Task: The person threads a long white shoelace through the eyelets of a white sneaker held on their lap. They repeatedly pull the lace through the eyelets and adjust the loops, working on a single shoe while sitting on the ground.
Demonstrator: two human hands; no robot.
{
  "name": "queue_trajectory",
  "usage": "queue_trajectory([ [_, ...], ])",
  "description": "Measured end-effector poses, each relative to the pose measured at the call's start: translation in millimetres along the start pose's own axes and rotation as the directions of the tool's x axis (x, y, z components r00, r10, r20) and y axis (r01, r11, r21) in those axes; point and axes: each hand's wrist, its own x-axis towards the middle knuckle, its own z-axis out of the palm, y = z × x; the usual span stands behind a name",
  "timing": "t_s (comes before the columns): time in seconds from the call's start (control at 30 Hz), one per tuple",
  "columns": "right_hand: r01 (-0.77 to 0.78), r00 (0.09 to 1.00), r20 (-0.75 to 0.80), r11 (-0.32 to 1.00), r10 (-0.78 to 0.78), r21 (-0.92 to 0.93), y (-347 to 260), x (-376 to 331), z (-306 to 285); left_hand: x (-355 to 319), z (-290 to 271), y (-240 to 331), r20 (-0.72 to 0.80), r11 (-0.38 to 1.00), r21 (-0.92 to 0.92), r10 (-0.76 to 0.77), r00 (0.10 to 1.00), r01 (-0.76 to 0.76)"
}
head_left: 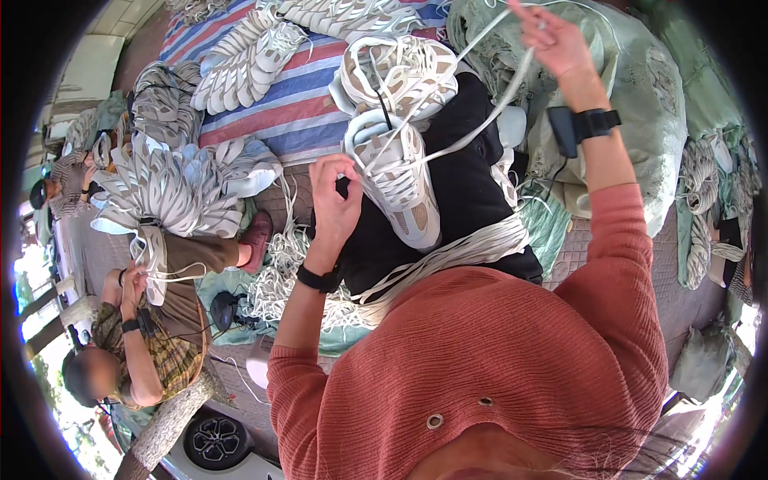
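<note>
A beige and white sneaker (402, 192) rests on the black cloth (472, 152) over my lap, toe toward me. My left hand (334, 196) is closed in a pinch at the left side of its lacing; what lies between the fingertips is too small to make out. Up at the far right, my right hand (556, 44) grips a white shoelace (488, 128) that stretches from the sneaker's eyelets in a long loop. Just beyond stands a second sneaker (400, 72) of the same kind, with loose laces over it. A bundle of white laces (448, 268) lies across my lap.
Rows of sneakers (172, 188) are stacked at the left and on the striped sheet (312, 132). A tangled lace heap (292, 280) lies left of my lap. Large pale sacks (640, 104) stand right. A co-worker (152, 344) sits at left holding a laced shoe; another person (68, 184) is farther off.
</note>
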Motion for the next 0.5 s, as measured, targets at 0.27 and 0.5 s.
queue_trajectory([
  [0.27, -0.451, 0.665, -0.715, 0.645, -0.217, -0.616, 16, -39, -3, 22, 6, 1, 0.11, 0.988, 0.148, 0.022, 0.994, -0.038],
  [0.5, -0.328, 0.94, -0.336, 0.421, 0.059, -0.846, 173, -35, 50, 39, 7, 22, 0.172, 0.92, 0.323, 0.172, 0.97, -0.221],
])
